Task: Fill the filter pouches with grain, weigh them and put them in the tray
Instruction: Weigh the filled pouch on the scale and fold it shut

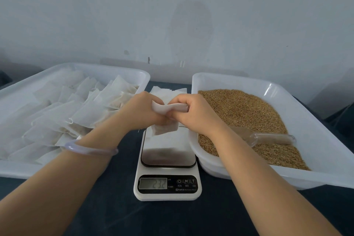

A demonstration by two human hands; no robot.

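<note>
Both hands hold one white filter pouch above the scale. My left hand pinches its top edge from the left, and my right hand grips the same edge from the right. The pouch's lower part hangs over the scale's steel plate, and grain shows faintly through it. The scale's display reads 232. Brown grain fills the white tray on the right. A clear plastic scoop lies on the grain.
A white tray on the left holds several filled pouches. A stack of empty pouches lies behind the hands, between the trays. The table has a dark cloth. A pale wall stands behind.
</note>
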